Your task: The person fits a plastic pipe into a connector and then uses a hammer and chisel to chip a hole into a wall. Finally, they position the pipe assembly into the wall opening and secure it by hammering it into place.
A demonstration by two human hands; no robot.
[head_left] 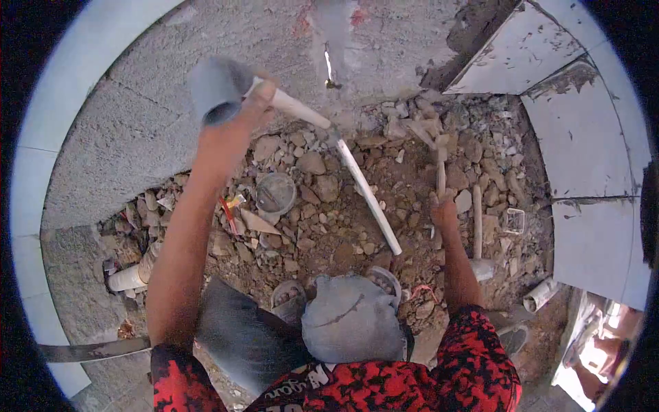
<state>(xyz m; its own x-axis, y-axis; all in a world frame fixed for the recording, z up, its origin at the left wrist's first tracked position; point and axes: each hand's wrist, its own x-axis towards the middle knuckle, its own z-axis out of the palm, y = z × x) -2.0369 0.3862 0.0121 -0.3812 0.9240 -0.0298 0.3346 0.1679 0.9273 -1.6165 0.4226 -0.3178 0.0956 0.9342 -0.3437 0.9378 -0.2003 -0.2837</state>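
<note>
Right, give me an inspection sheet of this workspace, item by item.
Surface: dirt floor strewn with broken rubble.
Job's things: white pipe, grey fitting at its raised end; wooden handle standing upright.
Clutter: round lid, hammer-like tool, pipe stub.
Fingers: left hand closed on the white pipe; right hand closed on the wooden handle.
Cables: nothing seen.
Surroundings: rough grey wall, white tiles at right.

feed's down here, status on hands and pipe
Left hand raised, shut on pipe, grey fitting at its top. Right hand shut on handle. Rubble under pipe's low end.
</note>
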